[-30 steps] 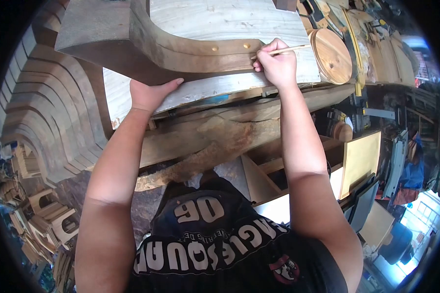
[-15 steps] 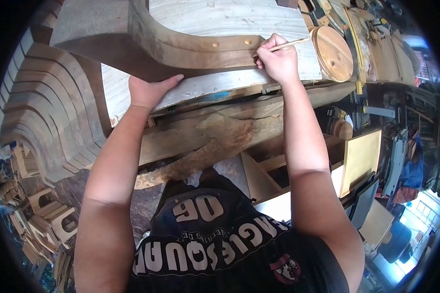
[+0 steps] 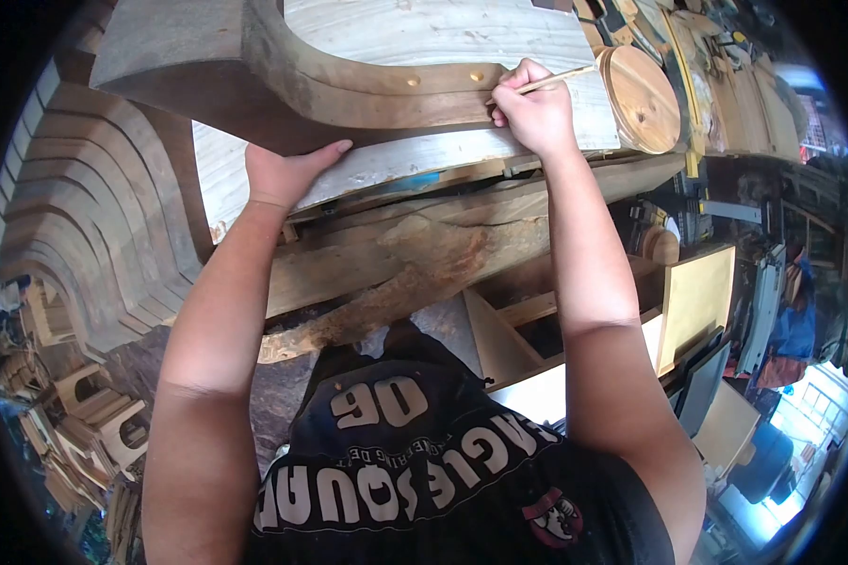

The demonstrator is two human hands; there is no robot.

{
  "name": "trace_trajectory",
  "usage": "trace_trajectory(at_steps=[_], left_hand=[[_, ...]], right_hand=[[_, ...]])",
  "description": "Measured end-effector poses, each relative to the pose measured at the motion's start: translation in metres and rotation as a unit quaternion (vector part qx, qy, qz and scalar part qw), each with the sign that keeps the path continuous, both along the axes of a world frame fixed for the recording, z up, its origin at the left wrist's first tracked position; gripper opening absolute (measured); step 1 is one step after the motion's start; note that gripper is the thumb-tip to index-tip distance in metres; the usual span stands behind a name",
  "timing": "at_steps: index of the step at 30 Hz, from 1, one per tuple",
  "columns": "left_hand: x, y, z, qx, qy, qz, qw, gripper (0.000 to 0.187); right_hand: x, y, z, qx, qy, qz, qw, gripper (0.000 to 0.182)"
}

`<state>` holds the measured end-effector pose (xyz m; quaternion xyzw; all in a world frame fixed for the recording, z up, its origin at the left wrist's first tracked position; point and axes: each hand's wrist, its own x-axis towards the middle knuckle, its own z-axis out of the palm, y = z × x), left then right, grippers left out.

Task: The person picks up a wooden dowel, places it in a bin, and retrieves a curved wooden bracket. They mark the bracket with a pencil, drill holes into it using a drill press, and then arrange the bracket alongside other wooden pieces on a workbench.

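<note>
A curved brown wooden piece (image 3: 386, 99) with two round holes near its right end lies on a pale wooden board (image 3: 405, 155). My right hand (image 3: 535, 108) pinches a pencil (image 3: 556, 79) at that right end, its tip hidden by the fingers or close to the wood. Under the curved piece's thick left part is my left hand (image 3: 292, 174), its thumb stretched out to the right along the lower edge and its other fingers hidden beneath the wood.
A round wooden disc stack (image 3: 643, 99) sits right of the board. Several curved wooden parts (image 3: 113, 207) stand at the left. A rough-edged slab (image 3: 405, 264) runs along the near side, with an open wooden box (image 3: 697, 306) below right.
The curved piece appears very slightly further up and left in view. Both hands keep nearly the same places, and the pencil stays in my right hand.
</note>
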<state>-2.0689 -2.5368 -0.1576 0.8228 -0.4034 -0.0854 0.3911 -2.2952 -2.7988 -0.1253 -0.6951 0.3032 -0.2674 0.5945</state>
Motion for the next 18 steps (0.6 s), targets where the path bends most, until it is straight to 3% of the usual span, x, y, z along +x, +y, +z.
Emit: trace_trajectory(at_steps=[18], left_hand=[[-0.0026,-0.0005,0.0022,0.002,0.007,0.004,1.000,0.057]], right_hand=[[-0.0004,-0.0024,-0.0040,-0.011,0.000,0.000,1.000,0.022]])
